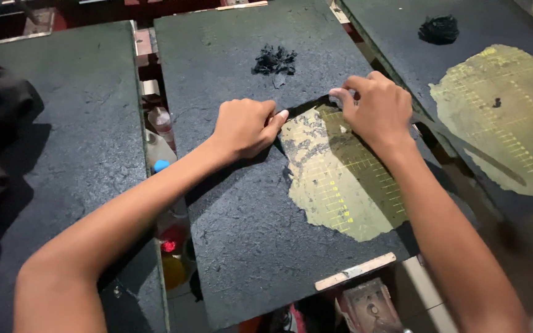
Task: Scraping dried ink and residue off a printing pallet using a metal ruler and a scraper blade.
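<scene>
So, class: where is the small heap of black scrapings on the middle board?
In the head view, the heap of black scrapings lies near the middle board's far end, just beyond the left hand and right hand.

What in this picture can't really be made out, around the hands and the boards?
Head view only:
- Left hand: fingertips curl under, so what they pinch is hidden.
- Right hand: its fingers cover the peeled edge of the black coating.
- Yellow patch: grid marks too small to read; the right arm shades part.
- Bottles in the gap: mostly hidden by the boards and left arm.
- Black scraps: too small to identify.
</scene>
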